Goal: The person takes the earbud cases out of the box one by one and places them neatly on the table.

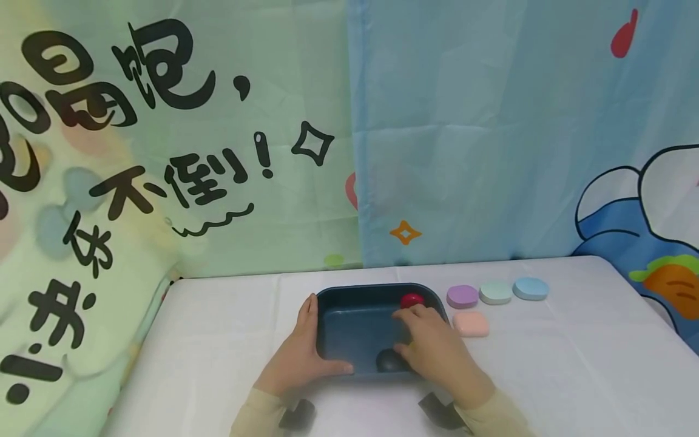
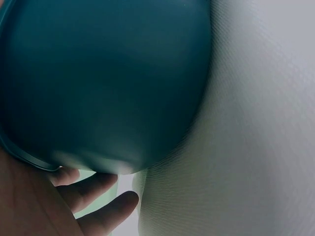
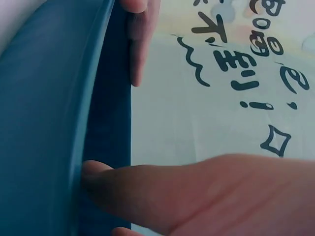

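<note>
A dark blue rectangular tray point(image 1: 355, 331) stands on the white-covered table. My left hand point(image 1: 303, 354) holds its near left corner, thumb over the front rim and fingers along the left wall. In the left wrist view the fingers point(image 2: 110, 214) lie beside the tray's outer wall point(image 2: 108, 88). My right hand point(image 1: 437, 349) reaches over the right side into the tray, thumb and forefinger apart. A sliver of yellow shows by its thumb; I cannot tell whether it holds something. A red rounded piece point(image 1: 412, 300) lies in the back right corner, a dark rounded piece point(image 1: 390, 360) near the front wall.
Right of the tray, a purple piece point(image 1: 462, 296), a mint piece point(image 1: 495, 293) and a light blue piece point(image 1: 531, 288) lie in a row. A pink piece point(image 1: 471, 324) lies in front of them, close to the tray. A printed curtain point(image 1: 273, 200) hangs behind the table.
</note>
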{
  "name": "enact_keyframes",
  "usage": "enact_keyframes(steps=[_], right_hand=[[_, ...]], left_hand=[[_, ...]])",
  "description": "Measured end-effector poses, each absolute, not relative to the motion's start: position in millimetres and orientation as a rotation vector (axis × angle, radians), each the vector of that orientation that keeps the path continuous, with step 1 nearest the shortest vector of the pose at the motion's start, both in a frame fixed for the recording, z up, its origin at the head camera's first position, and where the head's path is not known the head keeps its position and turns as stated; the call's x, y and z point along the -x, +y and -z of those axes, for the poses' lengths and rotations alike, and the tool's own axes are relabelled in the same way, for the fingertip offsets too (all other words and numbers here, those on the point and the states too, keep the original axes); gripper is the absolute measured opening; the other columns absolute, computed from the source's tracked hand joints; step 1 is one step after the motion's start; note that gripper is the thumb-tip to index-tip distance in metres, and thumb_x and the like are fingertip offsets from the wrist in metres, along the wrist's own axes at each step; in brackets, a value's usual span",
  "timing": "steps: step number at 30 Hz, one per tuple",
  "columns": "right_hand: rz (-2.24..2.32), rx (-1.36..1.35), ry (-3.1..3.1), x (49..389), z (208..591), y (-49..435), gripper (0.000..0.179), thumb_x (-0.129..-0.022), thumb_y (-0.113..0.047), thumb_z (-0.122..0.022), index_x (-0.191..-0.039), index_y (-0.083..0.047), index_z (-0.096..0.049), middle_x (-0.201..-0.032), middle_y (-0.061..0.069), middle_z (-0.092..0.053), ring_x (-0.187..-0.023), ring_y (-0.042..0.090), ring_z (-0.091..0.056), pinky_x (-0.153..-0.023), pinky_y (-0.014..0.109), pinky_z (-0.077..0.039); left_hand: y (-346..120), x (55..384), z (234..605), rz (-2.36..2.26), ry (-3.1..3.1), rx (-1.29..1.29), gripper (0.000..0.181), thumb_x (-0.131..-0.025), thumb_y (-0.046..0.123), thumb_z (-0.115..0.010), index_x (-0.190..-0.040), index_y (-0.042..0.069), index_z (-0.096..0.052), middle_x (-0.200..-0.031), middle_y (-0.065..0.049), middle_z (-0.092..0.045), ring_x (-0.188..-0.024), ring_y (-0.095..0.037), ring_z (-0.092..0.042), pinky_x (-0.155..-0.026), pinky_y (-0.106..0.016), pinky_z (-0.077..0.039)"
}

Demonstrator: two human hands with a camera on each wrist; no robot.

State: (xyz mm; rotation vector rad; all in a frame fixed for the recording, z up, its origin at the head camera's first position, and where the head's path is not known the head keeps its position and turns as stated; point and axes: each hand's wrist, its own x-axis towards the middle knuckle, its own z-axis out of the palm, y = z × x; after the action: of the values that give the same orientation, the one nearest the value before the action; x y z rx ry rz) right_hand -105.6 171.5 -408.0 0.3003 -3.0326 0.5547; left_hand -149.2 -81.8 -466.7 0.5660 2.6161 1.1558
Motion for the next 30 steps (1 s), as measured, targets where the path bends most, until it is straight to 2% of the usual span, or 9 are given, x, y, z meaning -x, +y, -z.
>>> enact_keyframes(steps=[6,10,14,23,30], right_hand=[[-0.645,-0.351,-3.112,108.0,407.5,162.6,0.050,-0.075,-0.017,-0.088,-0.119,-0.004,-0.068,-0.100,0.008,-0.065,-0.091,0.023,-0.062,-0.084,0.045,-0.054],[-0.746,-0.379,-3.127,109.6,412.5,158.7,0.048,-0.074,-0.017,-0.089,-0.116,-0.003,-0.069,-0.100,0.007,-0.067,-0.092,0.023,-0.064,-0.087,0.046,-0.053],[-0.764,-0.422,-3.146,111.7,416.9,156.5,0.044,-0.070,-0.017,-0.091,-0.108,-0.005,-0.072,-0.095,0.005,-0.067,-0.092,0.024,-0.064,-0.085,0.046,-0.053],[-0.738,-0.624,-3.106,118.5,423.0,159.1,0.026,-0.061,-0.008,-0.089,-0.081,-0.011,-0.072,-0.078,-0.002,-0.067,-0.079,0.021,-0.065,-0.071,0.043,-0.054],[-0.724,-0.719,-3.123,122.9,424.7,159.6,0.022,-0.065,-0.004,-0.084,-0.083,-0.011,-0.075,-0.078,-0.005,-0.068,-0.078,0.018,-0.063,-0.071,0.041,-0.054]], left_hand=[[-82.6,148.4,467.3,-1.154,2.624,-0.573,0.139,-0.070,0.060,-0.086,-0.161,0.005,0.003,-0.168,-0.013,0.000,-0.146,-0.036,-0.030,-0.110,-0.051,-0.037],[-82.7,148.3,468.3,-1.157,2.617,-0.570,0.139,-0.070,0.061,-0.086,-0.161,0.006,0.003,-0.168,-0.013,0.000,-0.146,-0.036,-0.030,-0.110,-0.051,-0.037],[-81.9,148.3,468.6,-1.153,2.615,-0.571,0.139,-0.070,0.061,-0.085,-0.162,0.007,0.004,-0.168,-0.012,0.001,-0.146,-0.036,-0.030,-0.110,-0.051,-0.037],[-80.9,148.0,467.3,-1.154,2.617,-0.574,0.139,-0.069,0.059,-0.086,-0.161,0.006,0.003,-0.168,-0.013,0.001,-0.147,-0.035,-0.028,-0.111,-0.050,-0.036],[-81.7,148.7,468.7,-1.154,2.623,-0.583,0.139,-0.070,0.058,-0.086,-0.161,0.004,0.003,-0.168,-0.015,0.001,-0.147,-0.036,-0.027,-0.111,-0.051,-0.036]])
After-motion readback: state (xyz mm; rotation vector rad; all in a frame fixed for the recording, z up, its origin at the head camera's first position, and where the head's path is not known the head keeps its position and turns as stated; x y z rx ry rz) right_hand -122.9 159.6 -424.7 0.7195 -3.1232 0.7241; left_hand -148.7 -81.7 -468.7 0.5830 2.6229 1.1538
